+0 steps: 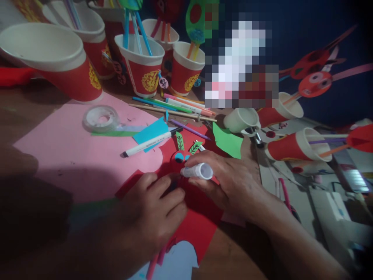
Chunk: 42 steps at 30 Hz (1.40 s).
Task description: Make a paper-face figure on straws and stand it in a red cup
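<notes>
White marker (196, 171) pinched by right hand (230, 177); judged light, stiff, best held mid-length. Grasp of left hand (159, 208) not discernible.

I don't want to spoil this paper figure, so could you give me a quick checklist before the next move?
1. White marker in the right hand: ok.
2. Left hand close to the red paper figure: ok.
3. Two green patterned strips above the blue eyes: ok.
4. White marker's tip touching the figure: cannot tell.
5. Blue paper uncovered: not ok; a black-ended marker lies across it.
</notes>
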Motion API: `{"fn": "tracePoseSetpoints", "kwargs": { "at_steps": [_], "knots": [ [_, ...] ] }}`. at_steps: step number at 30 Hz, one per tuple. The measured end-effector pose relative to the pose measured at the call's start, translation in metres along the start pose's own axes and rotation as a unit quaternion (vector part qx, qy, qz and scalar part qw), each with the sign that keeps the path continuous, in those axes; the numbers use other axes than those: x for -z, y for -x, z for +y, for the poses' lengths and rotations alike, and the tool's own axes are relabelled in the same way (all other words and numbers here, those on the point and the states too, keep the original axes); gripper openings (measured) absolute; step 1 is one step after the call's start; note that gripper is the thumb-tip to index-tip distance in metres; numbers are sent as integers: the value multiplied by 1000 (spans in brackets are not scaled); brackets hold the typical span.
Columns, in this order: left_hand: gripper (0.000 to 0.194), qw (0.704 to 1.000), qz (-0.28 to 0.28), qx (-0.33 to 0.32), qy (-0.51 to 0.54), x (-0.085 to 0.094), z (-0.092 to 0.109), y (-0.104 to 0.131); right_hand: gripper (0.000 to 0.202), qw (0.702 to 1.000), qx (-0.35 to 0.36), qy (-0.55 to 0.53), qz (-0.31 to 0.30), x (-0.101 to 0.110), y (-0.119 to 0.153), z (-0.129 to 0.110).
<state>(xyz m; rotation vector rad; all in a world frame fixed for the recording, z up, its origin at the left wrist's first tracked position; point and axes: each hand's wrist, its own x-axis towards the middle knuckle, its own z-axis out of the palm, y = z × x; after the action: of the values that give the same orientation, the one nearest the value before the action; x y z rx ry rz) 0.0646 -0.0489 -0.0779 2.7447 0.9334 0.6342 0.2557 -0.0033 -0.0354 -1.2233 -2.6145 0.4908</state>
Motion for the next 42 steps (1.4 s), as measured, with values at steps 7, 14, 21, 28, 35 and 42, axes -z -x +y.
{"fn": "tracePoseSetpoints", "kwargs": {
  "at_steps": [7,14,21,28,35,42],
  "knots": [
    [28,999,30,17,-27,-3,7,-1,24,1000,-1,25,-6,2,2,2],
    [25,998,49,17,-27,-8,8,1,23,999,-24,21,22,10,10,7],
    [26,997,66,18,-28,-11,8,1,18,998,-14,-22,49,8,6,0],
    [26,998,47,18,-31,-11,8,2,16,998,30,-35,36,-4,2,2],
    [24,999,37,17,-33,-8,8,-1,16,999,36,0,-10,-3,-3,-3],
    [15,997,38,0,-60,-6,6,-1,14,998,42,39,-23,-1,-3,-6]
  ]
}}
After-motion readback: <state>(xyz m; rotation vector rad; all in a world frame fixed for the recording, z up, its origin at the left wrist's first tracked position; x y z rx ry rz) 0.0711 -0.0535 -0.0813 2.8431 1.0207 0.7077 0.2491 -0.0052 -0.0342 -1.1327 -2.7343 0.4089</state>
